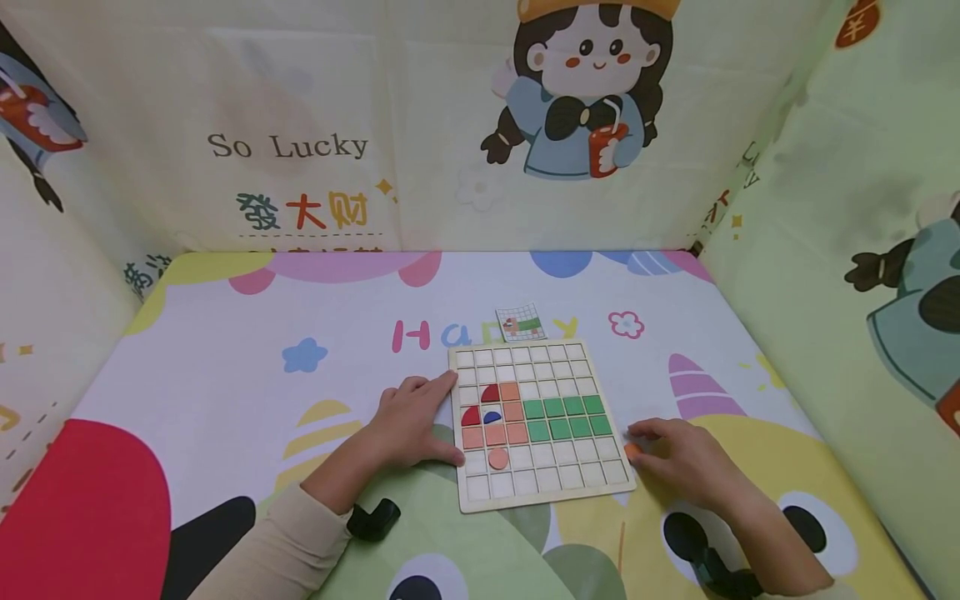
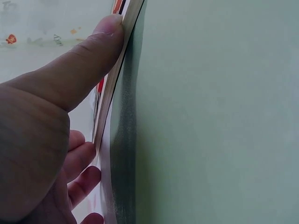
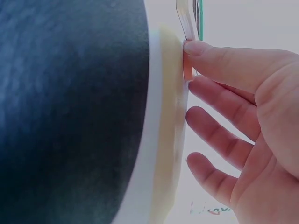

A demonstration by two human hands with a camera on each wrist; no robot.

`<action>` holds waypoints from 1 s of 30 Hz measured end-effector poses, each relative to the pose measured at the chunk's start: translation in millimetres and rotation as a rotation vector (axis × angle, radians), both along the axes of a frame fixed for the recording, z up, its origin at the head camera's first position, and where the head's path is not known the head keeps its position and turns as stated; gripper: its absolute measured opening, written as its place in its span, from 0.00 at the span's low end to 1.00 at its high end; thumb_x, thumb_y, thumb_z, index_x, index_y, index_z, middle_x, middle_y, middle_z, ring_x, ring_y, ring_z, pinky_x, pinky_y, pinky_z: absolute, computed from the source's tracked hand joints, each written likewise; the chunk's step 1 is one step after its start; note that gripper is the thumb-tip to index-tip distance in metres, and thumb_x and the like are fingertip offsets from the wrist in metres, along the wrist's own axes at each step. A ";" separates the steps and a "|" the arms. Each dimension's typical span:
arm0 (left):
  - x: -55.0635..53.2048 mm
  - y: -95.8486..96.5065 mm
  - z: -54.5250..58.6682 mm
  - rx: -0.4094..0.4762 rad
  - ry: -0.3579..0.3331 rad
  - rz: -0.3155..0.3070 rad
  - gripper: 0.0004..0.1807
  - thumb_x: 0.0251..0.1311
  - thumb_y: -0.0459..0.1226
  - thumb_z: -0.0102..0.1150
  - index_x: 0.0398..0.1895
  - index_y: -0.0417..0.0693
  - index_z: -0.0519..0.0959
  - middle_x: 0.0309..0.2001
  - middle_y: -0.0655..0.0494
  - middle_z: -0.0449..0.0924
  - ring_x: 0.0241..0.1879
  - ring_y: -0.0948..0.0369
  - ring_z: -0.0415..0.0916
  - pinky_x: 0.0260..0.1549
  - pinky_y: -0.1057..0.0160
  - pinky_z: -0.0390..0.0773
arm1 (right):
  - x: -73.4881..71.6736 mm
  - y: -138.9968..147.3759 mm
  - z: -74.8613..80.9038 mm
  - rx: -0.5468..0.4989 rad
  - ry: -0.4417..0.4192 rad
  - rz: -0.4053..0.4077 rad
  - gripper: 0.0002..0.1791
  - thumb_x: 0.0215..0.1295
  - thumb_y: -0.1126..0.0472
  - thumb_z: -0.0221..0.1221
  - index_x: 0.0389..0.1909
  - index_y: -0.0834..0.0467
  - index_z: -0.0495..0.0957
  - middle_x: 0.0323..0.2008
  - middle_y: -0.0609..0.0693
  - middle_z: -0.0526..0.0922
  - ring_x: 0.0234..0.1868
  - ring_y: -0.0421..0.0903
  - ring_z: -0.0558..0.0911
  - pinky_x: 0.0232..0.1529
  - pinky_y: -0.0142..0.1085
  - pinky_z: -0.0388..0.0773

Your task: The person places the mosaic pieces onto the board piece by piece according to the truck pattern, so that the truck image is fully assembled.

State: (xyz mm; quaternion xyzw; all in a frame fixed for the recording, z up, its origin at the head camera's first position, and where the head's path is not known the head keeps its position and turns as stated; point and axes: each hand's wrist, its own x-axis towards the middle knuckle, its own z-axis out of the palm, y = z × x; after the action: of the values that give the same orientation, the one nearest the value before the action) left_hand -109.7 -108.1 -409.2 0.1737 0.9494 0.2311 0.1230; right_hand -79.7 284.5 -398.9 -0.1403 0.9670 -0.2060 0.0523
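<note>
A pale wooden grid board (image 1: 547,481) lies on the table, slightly turned. It carries several green squares (image 1: 558,429), several salmon squares (image 1: 472,437), two red quarter-round pieces (image 1: 491,392), a blue half-round (image 1: 492,417) and a salmon disc (image 1: 498,458). My left hand (image 1: 408,425) rests against the board's left side, thumb and index finger spread along it; the left wrist view shows the thumb (image 2: 110,35) on its edge. Just off the right edge, my right hand (image 1: 678,457) pinches a small orange piece (image 3: 188,67) between thumb and index finger. Its other fingers are loosely bent.
Touching the board's far edge is a small card (image 1: 521,322) printed with a coloured grid picture. A patterned cloth (image 1: 225,358) covers the table. Printed fabric walls (image 1: 435,125) stand behind and on both sides. Each wrist wears a black camera strap (image 1: 373,521).
</note>
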 end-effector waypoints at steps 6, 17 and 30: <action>0.1 0.7 -0.2 -0.007 -0.009 0.010 0.63 0.38 0.61 0.79 0.77 0.53 0.57 0.67 0.53 0.70 0.67 0.47 0.59 0.58 0.41 0.60 | -0.2 0.6 -0.2 -0.006 0.009 0.013 0.14 0.59 0.56 0.71 0.44 0.57 0.86 0.42 0.49 0.86 0.47 0.56 0.83 0.49 0.55 0.76; 0.0 0.9 -0.9 -0.008 -0.004 0.007 0.63 0.38 0.61 0.79 0.78 0.52 0.57 0.68 0.53 0.70 0.67 0.47 0.58 0.58 0.41 0.60 | -2.0 0.0 -1.1 -0.007 0.034 0.018 0.07 0.60 0.60 0.69 0.39 0.54 0.87 0.36 0.43 0.86 0.41 0.50 0.83 0.46 0.51 0.78; -0.3 1.1 0.0 -0.007 -0.009 0.003 0.63 0.38 0.61 0.79 0.78 0.52 0.56 0.67 0.52 0.70 0.66 0.47 0.59 0.58 0.42 0.60 | -0.8 -5.0 0.5 0.031 0.040 0.017 0.08 0.59 0.60 0.70 0.40 0.56 0.87 0.37 0.46 0.85 0.40 0.51 0.82 0.46 0.53 0.77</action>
State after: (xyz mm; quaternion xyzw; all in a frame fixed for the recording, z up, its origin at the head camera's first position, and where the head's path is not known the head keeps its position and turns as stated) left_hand -110.0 -107.1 -409.2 0.1706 0.9499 0.2286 0.1275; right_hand -80.5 279.5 -398.4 -0.1515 0.9698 -0.1877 0.0368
